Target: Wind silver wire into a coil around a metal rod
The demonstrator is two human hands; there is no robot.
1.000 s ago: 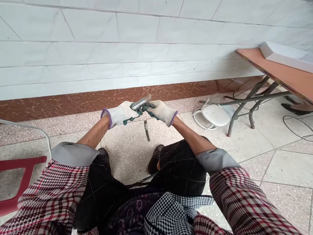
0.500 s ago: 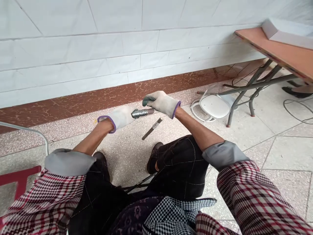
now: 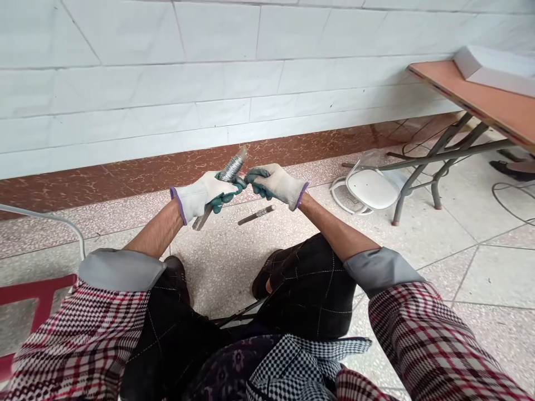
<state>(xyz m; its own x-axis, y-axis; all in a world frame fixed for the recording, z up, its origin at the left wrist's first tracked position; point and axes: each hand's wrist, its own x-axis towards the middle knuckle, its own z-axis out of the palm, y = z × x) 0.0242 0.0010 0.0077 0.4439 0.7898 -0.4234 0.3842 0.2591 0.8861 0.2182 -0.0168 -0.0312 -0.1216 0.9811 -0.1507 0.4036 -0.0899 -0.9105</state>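
Note:
My left hand (image 3: pixel 204 195), in a white and green glove with a purple cuff, is closed round a stick wound with silvery wire (image 3: pixel 232 169). The stick tilts, its upper end above my fist and its lower end below it. Close to my left thumb, my right hand (image 3: pixel 273 185), gloved alike, has its fingertips pinched together. What they hold is too small to make out. Below both hands is a second, thinner stick (image 3: pixel 256 215) with some wire round its middle. Whether it hangs or lies on the floor I cannot tell.
A white-tiled wall (image 3: pixel 167 100) with a brown skirting stands in front. To the right are a white stool (image 3: pixel 373 185) and a folding table (image 3: pixel 472 83) bearing a white box. Part of a red frame (image 3: pixel 39 292) shows at left. Another person's shoe (image 3: pixel 510 170) is under the table.
The wire-wound stick in my left hand has turned from nearly level to steeply tilted. My right hand has come down beside my left thumb. The thinner stick has swung to a flatter angle.

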